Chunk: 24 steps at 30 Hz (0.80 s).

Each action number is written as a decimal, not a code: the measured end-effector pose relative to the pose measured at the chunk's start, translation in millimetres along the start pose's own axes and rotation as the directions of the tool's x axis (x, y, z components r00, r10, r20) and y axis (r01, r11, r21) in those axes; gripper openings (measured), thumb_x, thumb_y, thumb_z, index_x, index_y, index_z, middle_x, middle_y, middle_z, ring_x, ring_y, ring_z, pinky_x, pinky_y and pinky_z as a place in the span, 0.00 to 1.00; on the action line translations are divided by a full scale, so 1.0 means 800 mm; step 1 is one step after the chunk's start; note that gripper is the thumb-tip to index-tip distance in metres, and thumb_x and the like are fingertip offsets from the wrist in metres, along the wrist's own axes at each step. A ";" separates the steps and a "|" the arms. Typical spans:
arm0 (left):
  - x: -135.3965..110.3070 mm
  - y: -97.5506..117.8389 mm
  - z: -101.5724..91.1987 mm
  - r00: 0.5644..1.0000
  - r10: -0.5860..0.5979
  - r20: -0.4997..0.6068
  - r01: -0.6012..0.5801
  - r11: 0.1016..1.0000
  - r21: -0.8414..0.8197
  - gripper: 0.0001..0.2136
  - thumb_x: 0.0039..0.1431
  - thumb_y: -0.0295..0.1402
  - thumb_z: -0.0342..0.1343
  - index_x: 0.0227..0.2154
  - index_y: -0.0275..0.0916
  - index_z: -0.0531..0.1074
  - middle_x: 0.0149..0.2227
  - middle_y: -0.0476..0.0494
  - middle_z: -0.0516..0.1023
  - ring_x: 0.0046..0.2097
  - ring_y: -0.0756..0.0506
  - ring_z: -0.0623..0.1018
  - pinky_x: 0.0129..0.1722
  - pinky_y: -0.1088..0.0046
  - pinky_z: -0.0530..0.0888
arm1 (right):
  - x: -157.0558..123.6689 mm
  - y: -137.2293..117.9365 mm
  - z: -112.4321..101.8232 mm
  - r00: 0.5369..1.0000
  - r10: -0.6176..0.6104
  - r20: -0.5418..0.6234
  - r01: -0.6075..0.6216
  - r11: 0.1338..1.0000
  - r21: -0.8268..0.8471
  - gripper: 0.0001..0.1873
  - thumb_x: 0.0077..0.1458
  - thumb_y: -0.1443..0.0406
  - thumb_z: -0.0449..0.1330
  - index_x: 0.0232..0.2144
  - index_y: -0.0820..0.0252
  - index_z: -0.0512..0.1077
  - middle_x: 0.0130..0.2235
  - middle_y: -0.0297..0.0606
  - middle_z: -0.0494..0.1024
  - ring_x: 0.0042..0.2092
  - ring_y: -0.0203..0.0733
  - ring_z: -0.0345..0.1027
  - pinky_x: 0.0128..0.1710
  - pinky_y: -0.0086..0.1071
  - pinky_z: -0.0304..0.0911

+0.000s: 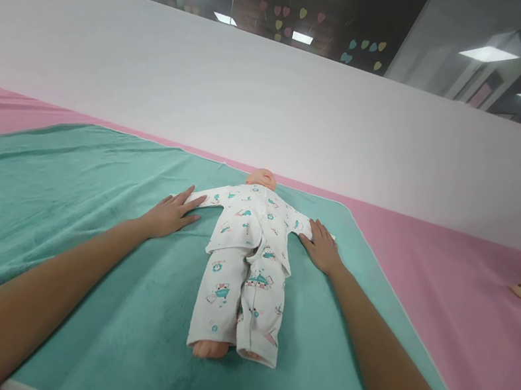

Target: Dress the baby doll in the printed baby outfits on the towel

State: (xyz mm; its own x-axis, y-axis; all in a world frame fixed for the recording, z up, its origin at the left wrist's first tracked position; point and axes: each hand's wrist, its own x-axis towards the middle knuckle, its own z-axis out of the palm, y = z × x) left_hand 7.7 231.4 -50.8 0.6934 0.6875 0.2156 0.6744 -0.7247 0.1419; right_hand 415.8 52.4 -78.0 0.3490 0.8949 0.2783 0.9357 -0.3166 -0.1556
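A baby doll [242, 219] is lying on its back on a teal blanket [114, 196], printed trousers [221, 296] nearest, one foot [211, 349] showing. Farther up, the left hand [170, 215] is resting, fingers spread, on one sleeve [216, 197]; the right hand [324, 249], also open, is resting on the opposite sleeve [298, 222], neither grasping. Beyond the doll's head [262, 179], a white wall [276, 104] is rising.

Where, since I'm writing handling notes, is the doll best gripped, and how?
Probably its torso, below the armpits, with the left hand and right hand coming from either side: the doll lies on its back, arms spread, leaving both sides reachable.
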 end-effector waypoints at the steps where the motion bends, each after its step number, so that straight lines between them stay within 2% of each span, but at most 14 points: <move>1: 0.000 0.000 0.000 1.000 0.001 -0.001 -0.001 1.000 -0.004 0.28 0.62 0.52 0.35 0.64 0.54 0.43 0.67 0.47 0.37 0.65 0.37 0.54 0.61 0.54 0.53 | 0.000 0.000 0.000 1.000 -0.001 -0.003 0.001 1.000 0.002 0.38 0.59 0.43 0.35 0.64 0.54 0.45 0.66 0.39 0.46 0.65 0.53 0.41 0.60 0.53 0.47; 6: -0.001 -0.001 0.000 0.999 -0.011 -0.047 0.012 1.000 0.012 0.28 0.62 0.51 0.36 0.64 0.51 0.46 0.67 0.46 0.40 0.65 0.36 0.54 0.60 0.56 0.56 | -0.006 -0.007 -0.010 0.997 -0.026 -0.075 0.026 1.000 0.002 0.34 0.61 0.46 0.37 0.63 0.57 0.50 0.66 0.41 0.47 0.65 0.51 0.41 0.61 0.51 0.45; 9: -0.004 0.011 -0.008 0.984 0.009 -0.178 -0.004 1.000 0.029 0.25 0.63 0.47 0.38 0.60 0.45 0.58 0.65 0.43 0.52 0.63 0.36 0.58 0.58 0.57 0.60 | -0.019 -0.027 -0.025 0.973 -0.097 -0.207 0.108 0.993 0.042 0.28 0.62 0.51 0.40 0.57 0.58 0.59 0.63 0.42 0.55 0.63 0.50 0.48 0.60 0.47 0.47; 12: -0.016 0.047 -0.022 0.949 0.089 -0.302 -0.108 0.993 -0.048 0.18 0.64 0.43 0.40 0.47 0.40 0.69 0.53 0.41 0.69 0.54 0.41 0.68 0.52 0.63 0.66 | -0.053 -0.066 -0.045 0.932 -0.154 -0.329 0.227 0.954 0.196 0.19 0.62 0.54 0.44 0.44 0.58 0.66 0.50 0.45 0.68 0.53 0.47 0.60 0.53 0.42 0.57; 14: -0.032 0.083 -0.031 0.922 0.181 -0.343 -0.238 0.962 -0.133 0.15 0.64 0.40 0.41 0.40 0.40 0.70 0.44 0.41 0.73 0.48 0.44 0.71 0.47 0.66 0.68 | -0.088 -0.098 -0.059 0.923 -0.226 -0.311 0.324 0.893 0.311 0.14 0.62 0.56 0.45 0.35 0.57 0.65 0.40 0.42 0.70 0.44 0.45 0.64 0.45 0.40 0.61; 15: -0.043 0.103 -0.035 0.899 0.263 -0.350 -0.331 0.932 -0.150 0.13 0.64 0.38 0.42 0.37 0.40 0.70 0.41 0.42 0.74 0.45 0.44 0.72 0.45 0.66 0.69 | -0.108 -0.114 -0.066 0.920 -0.260 -0.293 0.358 0.861 0.361 0.12 0.62 0.57 0.46 0.32 0.57 0.64 0.37 0.39 0.70 0.40 0.44 0.64 0.42 0.39 0.61; 17: -0.067 0.142 -0.041 0.804 0.439 -0.400 -0.537 0.826 -0.173 0.08 0.62 0.34 0.46 0.35 0.39 0.69 0.39 0.41 0.74 0.43 0.45 0.71 0.44 0.66 0.68 | -0.147 -0.141 -0.079 0.895 -0.351 -0.274 0.441 0.784 0.436 0.11 0.62 0.60 0.47 0.29 0.56 0.61 0.32 0.37 0.68 0.36 0.41 0.62 0.37 0.37 0.60; 18: -0.079 0.159 -0.043 0.755 0.520 -0.399 -0.619 0.766 -0.174 0.06 0.61 0.31 0.47 0.34 0.39 0.69 0.37 0.42 0.74 0.41 0.46 0.71 0.42 0.66 0.67 | -0.164 -0.151 -0.085 0.869 -0.406 -0.284 0.494 0.744 0.449 0.10 0.62 0.61 0.48 0.29 0.56 0.61 0.32 0.37 0.68 0.35 0.41 0.62 0.37 0.37 0.59; 21: -0.110 0.200 -0.044 0.614 0.705 -0.355 -0.784 0.598 -0.167 0.05 0.58 0.33 0.49 0.29 0.39 0.67 0.33 0.43 0.72 0.36 0.46 0.70 0.38 0.65 0.66 | -0.200 -0.171 -0.097 0.744 -0.606 -0.281 0.664 0.625 0.411 0.10 0.59 0.57 0.52 0.32 0.57 0.61 0.33 0.37 0.69 0.36 0.41 0.61 0.37 0.38 0.58; 23: -0.122 0.214 -0.042 0.527 0.790 -0.312 -0.849 0.499 -0.172 0.07 0.56 0.34 0.50 0.26 0.39 0.65 0.29 0.44 0.70 0.33 0.46 0.68 0.35 0.64 0.66 | -0.208 -0.177 -0.099 0.673 -0.702 -0.234 0.730 0.577 0.368 0.16 0.56 0.51 0.54 0.32 0.57 0.62 0.34 0.37 0.69 0.36 0.41 0.61 0.37 0.39 0.57; 24: -0.125 0.218 -0.040 0.498 0.816 -0.292 -0.867 0.466 -0.177 0.07 0.55 0.35 0.51 0.25 0.39 0.65 0.29 0.45 0.70 0.33 0.46 0.68 0.35 0.64 0.66 | -0.210 -0.179 -0.099 0.652 -0.729 -0.210 0.745 0.564 0.356 0.19 0.54 0.49 0.55 0.31 0.58 0.62 0.33 0.36 0.69 0.36 0.41 0.61 0.38 0.40 0.57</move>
State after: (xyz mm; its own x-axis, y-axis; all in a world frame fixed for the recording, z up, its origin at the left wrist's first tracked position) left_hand 48.0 34.9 -16.5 0.8220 -0.2625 0.5053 -0.3316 -0.9421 0.0499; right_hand 227.3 -77.2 -27.3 -0.4438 0.7480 0.4935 0.7698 0.6002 -0.2174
